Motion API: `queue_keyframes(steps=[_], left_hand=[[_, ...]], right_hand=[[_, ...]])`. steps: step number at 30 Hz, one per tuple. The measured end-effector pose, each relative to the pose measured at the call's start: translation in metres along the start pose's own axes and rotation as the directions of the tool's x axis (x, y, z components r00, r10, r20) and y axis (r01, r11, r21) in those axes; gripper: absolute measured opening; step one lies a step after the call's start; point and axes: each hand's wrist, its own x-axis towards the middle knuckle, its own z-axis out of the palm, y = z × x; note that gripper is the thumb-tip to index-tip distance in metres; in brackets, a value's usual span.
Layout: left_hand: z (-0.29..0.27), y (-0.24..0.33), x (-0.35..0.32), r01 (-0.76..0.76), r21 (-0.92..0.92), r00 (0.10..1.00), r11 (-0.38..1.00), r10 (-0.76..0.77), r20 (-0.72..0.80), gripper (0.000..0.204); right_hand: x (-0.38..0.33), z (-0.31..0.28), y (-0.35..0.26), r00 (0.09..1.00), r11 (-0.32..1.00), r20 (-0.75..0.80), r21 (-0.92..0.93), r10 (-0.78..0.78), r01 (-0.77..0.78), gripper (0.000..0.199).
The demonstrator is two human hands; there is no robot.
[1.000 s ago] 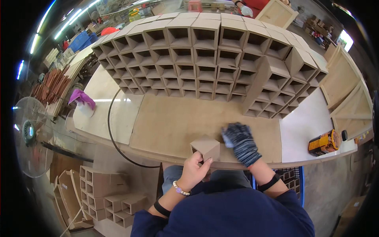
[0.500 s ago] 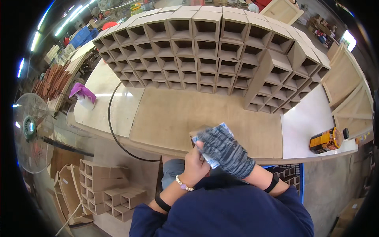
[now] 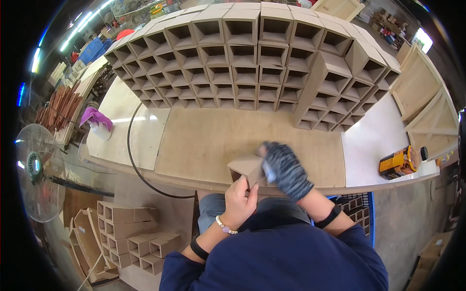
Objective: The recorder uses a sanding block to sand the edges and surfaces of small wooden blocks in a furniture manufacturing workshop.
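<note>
A small open wooden box (image 3: 246, 168) rests at the near edge of the plywood workbench (image 3: 204, 140). My bare left hand (image 3: 239, 201) grips its near side from below the bench edge. My right hand (image 3: 284, 167), in a dark grey knit glove, lies against the box's right side and top; it looks blurred, and what it holds, if anything, is hidden.
A tall stack of the same square wooden boxes (image 3: 252, 58) fills the far side of the bench. A yellow power tool (image 3: 399, 161) lies on the white board at right. A black hose (image 3: 133, 160) loops off the left. A fan (image 3: 34, 167) and more boxes (image 3: 131, 233) stand on the floor.
My gloved right hand swept from the box's right side across its top and is now back at the right. The left hand has kept hold of the box.
</note>
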Motion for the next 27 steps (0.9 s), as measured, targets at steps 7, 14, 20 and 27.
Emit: queue_keyframes(steps=[7,14,20,27], left_hand=[[-0.002,0.001,-0.003,-0.094,0.081,0.996,0.992,0.093,0.012,0.015],[-0.002,0.006,0.002,-0.051,0.079,0.998,0.996,0.048,0.038,0.015],[0.000,-0.001,-0.001,-0.190,0.004,0.981,0.982,0.190,-0.041,0.016],[-0.014,0.007,0.004,0.353,-0.494,0.929,0.795,-0.358,0.089,0.016]], right_hand=[[0.009,-0.031,-0.053,0.993,0.993,0.100,-0.092,-0.068,0.077,0.035],[-0.002,0.011,0.024,0.988,0.950,-0.150,-0.311,-0.021,-0.027,0.031],[0.003,-0.017,-0.041,0.969,0.973,-0.086,0.010,-0.230,0.231,0.037],[-0.013,0.000,0.053,0.986,0.908,-0.152,-0.401,0.061,-0.118,0.048]])
